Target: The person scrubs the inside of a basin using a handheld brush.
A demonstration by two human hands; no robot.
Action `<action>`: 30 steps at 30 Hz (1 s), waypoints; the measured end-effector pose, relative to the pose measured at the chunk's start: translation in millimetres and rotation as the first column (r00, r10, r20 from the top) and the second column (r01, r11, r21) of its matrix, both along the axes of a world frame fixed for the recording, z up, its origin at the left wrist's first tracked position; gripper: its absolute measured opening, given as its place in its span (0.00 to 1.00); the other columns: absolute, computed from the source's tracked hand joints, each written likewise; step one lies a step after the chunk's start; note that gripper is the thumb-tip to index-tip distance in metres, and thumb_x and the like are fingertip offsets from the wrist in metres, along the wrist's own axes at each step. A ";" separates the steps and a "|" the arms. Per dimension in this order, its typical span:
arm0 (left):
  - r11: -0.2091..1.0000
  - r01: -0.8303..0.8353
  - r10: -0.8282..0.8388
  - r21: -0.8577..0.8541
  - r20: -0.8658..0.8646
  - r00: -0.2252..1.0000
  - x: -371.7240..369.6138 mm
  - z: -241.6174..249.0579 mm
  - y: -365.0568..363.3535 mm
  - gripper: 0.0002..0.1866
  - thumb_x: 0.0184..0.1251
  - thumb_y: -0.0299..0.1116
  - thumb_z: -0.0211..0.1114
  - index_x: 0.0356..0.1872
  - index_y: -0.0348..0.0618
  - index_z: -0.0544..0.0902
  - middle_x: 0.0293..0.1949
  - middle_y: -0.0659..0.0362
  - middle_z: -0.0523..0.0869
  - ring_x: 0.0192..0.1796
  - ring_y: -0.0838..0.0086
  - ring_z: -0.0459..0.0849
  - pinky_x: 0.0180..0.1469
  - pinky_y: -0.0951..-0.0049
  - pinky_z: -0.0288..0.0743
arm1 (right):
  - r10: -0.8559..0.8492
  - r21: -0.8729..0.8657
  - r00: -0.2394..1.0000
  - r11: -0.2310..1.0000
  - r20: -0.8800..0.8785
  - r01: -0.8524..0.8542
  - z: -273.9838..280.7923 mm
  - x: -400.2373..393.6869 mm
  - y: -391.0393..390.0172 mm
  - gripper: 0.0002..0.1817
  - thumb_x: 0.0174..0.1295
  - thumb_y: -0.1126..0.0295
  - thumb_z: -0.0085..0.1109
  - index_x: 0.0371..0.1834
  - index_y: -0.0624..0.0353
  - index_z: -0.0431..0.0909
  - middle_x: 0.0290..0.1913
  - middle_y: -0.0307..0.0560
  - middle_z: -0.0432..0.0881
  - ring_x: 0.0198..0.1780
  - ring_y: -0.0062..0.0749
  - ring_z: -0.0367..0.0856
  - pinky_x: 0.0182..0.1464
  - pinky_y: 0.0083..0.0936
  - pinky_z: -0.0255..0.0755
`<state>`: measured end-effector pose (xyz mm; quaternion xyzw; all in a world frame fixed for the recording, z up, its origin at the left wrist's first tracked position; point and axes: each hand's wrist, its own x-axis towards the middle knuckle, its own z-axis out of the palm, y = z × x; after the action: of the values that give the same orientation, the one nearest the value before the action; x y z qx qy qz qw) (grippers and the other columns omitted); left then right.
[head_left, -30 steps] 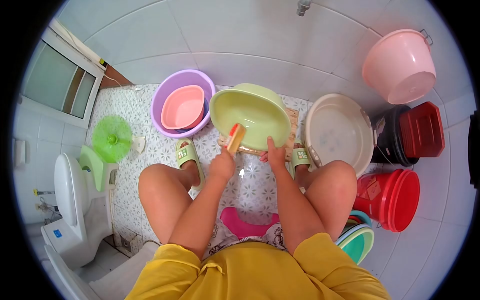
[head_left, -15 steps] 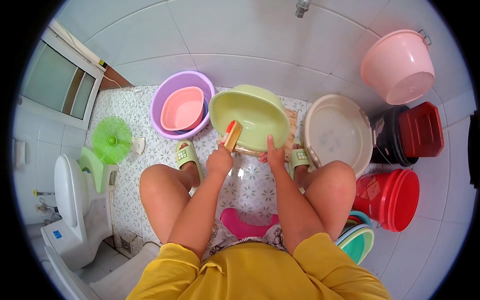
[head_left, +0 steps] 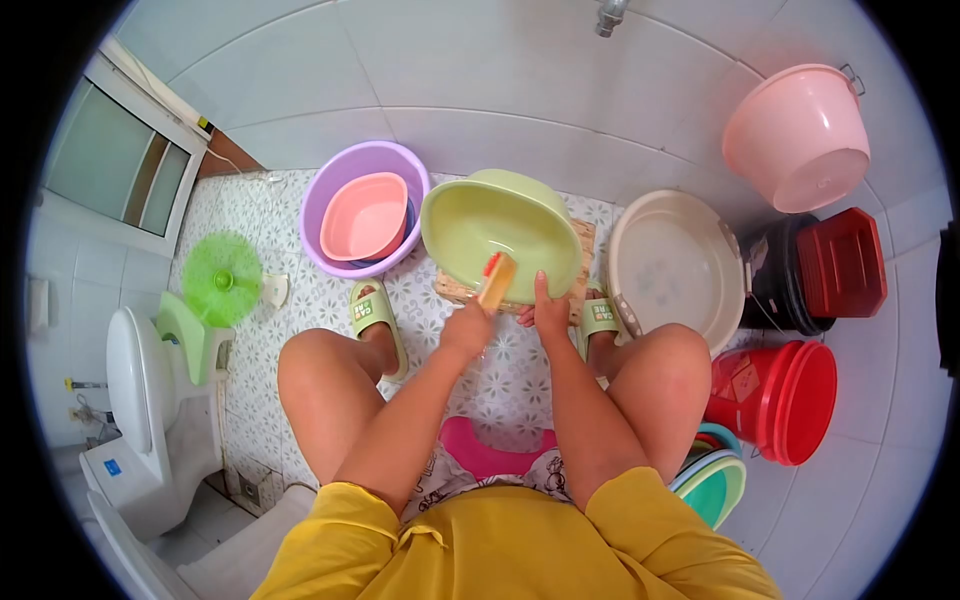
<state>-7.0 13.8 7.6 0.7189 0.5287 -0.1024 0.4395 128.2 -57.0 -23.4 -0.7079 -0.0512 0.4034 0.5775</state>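
A light green basin [head_left: 500, 215] is tilted toward me on a wooden board [head_left: 455, 291]. My right hand [head_left: 545, 313] grips its near rim, the thumb laid over the inside and the fingers underneath. In my left hand [head_left: 467, 328] is a scrub brush [head_left: 497, 281] with a yellow-tan back and red bristles. The brush is at the basin's inner wall near the front rim, a little left of my right thumb. My fingers are wrapped round its handle.
Left of the basin stands a purple basin [head_left: 313, 205] holding a pink basin [head_left: 365, 220]. A beige basin [head_left: 680, 260] is on the right, near a red bucket [head_left: 765, 400] and a hanging pink bucket [head_left: 800, 135]. A toilet [head_left: 135, 380] stands at left.
My left hand and the brush have moved right along the inside of the basin, closer to my right thumb. The green basin has shifted very slightly; my right hand keeps its grip.
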 end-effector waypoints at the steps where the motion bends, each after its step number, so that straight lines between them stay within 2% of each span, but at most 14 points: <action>1: 1.000 -0.003 0.003 0.001 0.001 1.000 -2.8 8.4 8.4 0.19 0.65 0.42 0.52 0.45 0.34 0.72 0.37 0.41 0.83 0.39 0.54 0.84 0.44 0.57 0.77 | 0.014 0.000 1.000 1.000 0.006 -0.014 0.2 0.3 -0.2 0.29 0.63 0.47 0.49 0.31 0.71 0.75 0.13 0.51 0.75 0.10 0.31 0.75 0.10 0.22 0.68; 3: 0.955 0.097 -0.039 0.279 -0.207 0.978 -7.7 23.5 23.5 0.20 0.64 0.41 0.52 0.46 0.32 0.72 0.41 0.41 0.82 0.46 0.52 0.82 0.49 0.55 0.74 | 0.029 0.002 1.000 1.000 0.012 -0.029 1.4 0.1 0.1 0.30 0.64 0.47 0.48 0.31 0.71 0.75 0.13 0.51 0.75 0.10 0.31 0.75 0.10 0.22 0.68; 7: 0.924 0.144 -0.076 0.354 -0.198 0.977 -10.9 23.1 30.4 0.19 0.66 0.41 0.52 0.46 0.32 0.72 0.38 0.41 0.82 0.39 0.54 0.84 0.41 0.59 0.78 | 0.051 -0.002 0.999 0.999 0.020 -0.051 2.7 0.0 0.6 0.30 0.64 0.45 0.46 0.34 0.69 0.73 0.14 0.51 0.74 0.11 0.31 0.74 0.10 0.21 0.68; 9: 0.967 -0.017 0.042 -0.256 0.094 0.995 -5.5 30.0 22.3 0.18 0.67 0.41 0.51 0.44 0.32 0.72 0.31 0.45 0.82 0.30 0.61 0.84 0.30 0.63 0.78 | 0.041 0.001 0.999 0.999 0.012 -0.041 2.1 0.2 0.6 0.29 0.64 0.46 0.46 0.35 0.69 0.73 0.14 0.51 0.75 0.11 0.31 0.74 0.10 0.21 0.68; 10: 0.934 -0.070 0.155 -0.350 0.221 0.963 -3.6 23.9 11.9 0.16 0.69 0.42 0.53 0.39 0.34 0.70 0.23 0.53 0.77 0.20 0.69 0.78 0.18 0.68 0.74 | 0.006 -0.001 0.999 1.000 0.032 -0.006 1.6 -2.2 1.0 0.29 0.64 0.47 0.48 0.33 0.70 0.74 0.14 0.51 0.75 0.11 0.31 0.74 0.10 0.22 0.68; 15: 0.760 -0.079 0.337 -0.645 0.287 0.897 7.8 17.7 -9.3 0.15 0.69 0.41 0.52 0.38 0.35 0.71 0.21 0.54 0.76 0.17 0.69 0.76 0.17 0.69 0.73 | -0.043 0.033 0.994 0.999 0.105 0.040 3.8 -3.9 0.2 0.28 0.63 0.48 0.50 0.32 0.69 0.75 0.14 0.51 0.76 0.11 0.32 0.75 0.11 0.23 0.68; 18: 0.816 -0.076 0.283 -0.573 0.281 0.917 3.2 12.6 4.5 0.16 0.69 0.41 0.52 0.38 0.35 0.71 0.22 0.54 0.76 0.17 0.69 0.75 0.17 0.69 0.73 | -0.005 0.055 0.997 0.999 0.080 0.001 0.5 -1.2 -1.8 0.28 0.63 0.48 0.50 0.32 0.70 0.75 0.14 0.51 0.75 0.11 0.32 0.75 0.11 0.23 0.68; 20: 0.947 -0.061 0.130 -0.314 0.203 0.971 0.2 9.6 20.5 0.16 0.68 0.41 0.52 0.39 0.34 0.71 0.23 0.50 0.79 0.16 0.66 0.77 0.18 0.68 0.73 | 0.060 0.054 0.998 0.997 0.017 -0.061 -6.1 1.4 -1.5 0.29 0.63 0.46 0.48 0.38 0.69 0.72 0.15 0.51 0.75 0.11 0.31 0.74 0.10 0.21 0.68; 21: 0.948 -0.060 0.129 -0.314 0.204 0.970 -1.6 6.3 26.6 0.16 0.68 0.41 0.52 0.39 0.34 0.71 0.23 0.50 0.79 0.16 0.66 0.77 0.18 0.68 0.73 | 0.059 0.054 0.998 0.997 0.018 -0.060 -2.6 0.6 -1.0 0.29 0.63 0.46 0.48 0.38 0.69 0.72 0.15 0.51 0.75 0.11 0.31 0.74 0.10 0.21 0.68; 23: 0.980 -0.027 0.038 0.199 -0.051 0.998 -4.0 -0.7 35.3 0.20 0.68 0.43 0.50 0.50 0.36 0.72 0.40 0.42 0.82 0.41 0.55 0.84 0.41 0.57 0.77 | 0.043 0.018 0.999 0.999 0.028 -0.043 4.2 -1.5 -0.3 0.30 0.64 0.45 0.47 0.36 0.69 0.73 0.14 0.51 0.75 0.11 0.31 0.75 0.11 0.21 0.68; 24: 0.980 -0.026 0.037 0.198 -0.050 0.998 -6.3 -4.8 35.0 0.20 0.68 0.43 0.50 0.50 0.36 0.72 0.40 0.42 0.82 0.41 0.55 0.84 0.41 0.57 0.77 | 0.042 0.017 0.999 0.999 0.029 -0.043 4.6 -1.2 -0.6 0.30 0.64 0.45 0.47 0.36 0.69 0.73 0.14 0.51 0.75 0.11 0.31 0.75 0.11 0.21 0.68; 26: 0.809 0.110 -0.034 0.577 -0.141 0.989 -11.6 -13.3 30.7 0.16 0.67 0.40 0.54 0.42 0.33 0.73 0.28 0.44 0.82 0.20 0.60 0.82 0.21 0.65 0.75 | 0.047 0.005 0.999 0.999 0.012 -0.047 5.1 -1.1 -0.5 0.30 0.64 0.45 0.47 0.35 0.69 0.74 0.14 0.51 0.75 0.11 0.31 0.75 0.11 0.21 0.69; 29: 0.968 0.014 -0.024 0.251 0.039 0.999 -7.3 -33.4 24.2 0.16 0.68 0.40 0.52 0.42 0.34 0.72 0.26 0.47 0.81 0.19 0.64 0.80 0.20 0.66 0.74 | 0.038 0.006 0.999 0.999 0.020 -0.038 3.1 -1.4 0.0 0.30 0.64 0.45 0.47 0.35 0.69 0.74 0.15 0.51 0.75 0.11 0.31 0.75 0.11 0.21 0.69; 30: 0.968 0.015 -0.025 0.250 0.039 0.999 -2.6 -21.1 19.3 0.16 0.68 0.40 0.52 0.42 0.34 0.72 0.26 0.47 0.81 0.19 0.64 0.80 0.20 0.66 0.74 | 0.037 0.005 0.999 0.999 0.020 -0.037 1.0 -1.3 -0.2 0.30 0.64 0.45 0.47 0.35 0.69 0.74 0.15 0.51 0.75 0.11 0.31 0.75 0.11 0.21 0.69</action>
<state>-9.5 33.1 -13.6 0.7758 0.5208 -0.0246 0.3555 127.0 -57.2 -22.5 -0.7092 -0.0713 0.4068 0.5714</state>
